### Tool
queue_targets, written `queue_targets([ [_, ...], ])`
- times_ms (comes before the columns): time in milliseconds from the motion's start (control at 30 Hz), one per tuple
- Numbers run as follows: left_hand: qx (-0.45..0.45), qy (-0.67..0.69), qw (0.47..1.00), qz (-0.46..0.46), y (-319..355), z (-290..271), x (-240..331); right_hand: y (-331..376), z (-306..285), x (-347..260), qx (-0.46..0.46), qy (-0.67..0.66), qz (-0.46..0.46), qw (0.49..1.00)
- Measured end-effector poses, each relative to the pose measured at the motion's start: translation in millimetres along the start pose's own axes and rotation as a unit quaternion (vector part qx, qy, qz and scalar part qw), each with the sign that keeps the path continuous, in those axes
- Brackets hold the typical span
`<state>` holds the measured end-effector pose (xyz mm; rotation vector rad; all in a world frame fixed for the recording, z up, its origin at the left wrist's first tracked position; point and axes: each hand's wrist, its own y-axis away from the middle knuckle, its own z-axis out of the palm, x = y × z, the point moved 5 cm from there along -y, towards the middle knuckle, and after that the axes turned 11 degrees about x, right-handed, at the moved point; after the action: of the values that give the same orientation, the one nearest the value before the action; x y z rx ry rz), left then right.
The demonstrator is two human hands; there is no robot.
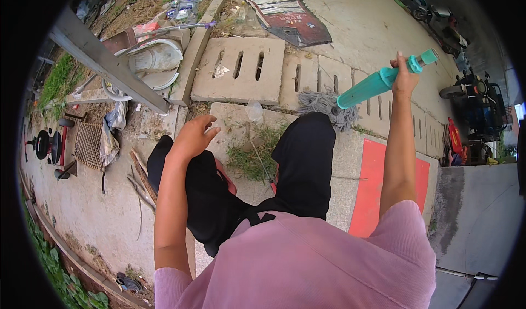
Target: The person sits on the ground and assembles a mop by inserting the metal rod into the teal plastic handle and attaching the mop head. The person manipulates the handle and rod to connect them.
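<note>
My right hand is wrapped round the teal plastic handle of a twist mop, held tilted out to my right. The mop's grey string head hangs low beyond my right knee, partly hidden by the knee. Above my left knee is my left hand, its fingers loosely bent and thumb apart, with nothing in it. Between my knees lies a thin metal rod with a red handle, close to a patch of grass.
Slotted concrete slabs run across in front. A grey metal post leans at the left beside a dirty white basin. Sticks lie left of my leg. A red sheet is at the right; a parked vehicle stands farther off.
</note>
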<state>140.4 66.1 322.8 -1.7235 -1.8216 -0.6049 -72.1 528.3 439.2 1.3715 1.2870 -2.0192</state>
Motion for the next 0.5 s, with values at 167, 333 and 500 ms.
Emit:
queue_targets([
  [167,0.013,0.022,0.999,0.021,-8,15,6,17,-36,-117,0.035,-0.228,-0.055,0.971],
  [333,-0.006,0.042,0.998,0.035,-15,26,13,47,14,62,-0.204,-0.043,0.211,0.955],
  [500,-0.019,0.055,0.998,0.007,-1,28,6,50,32,99,-0.184,-0.024,0.242,0.952],
])
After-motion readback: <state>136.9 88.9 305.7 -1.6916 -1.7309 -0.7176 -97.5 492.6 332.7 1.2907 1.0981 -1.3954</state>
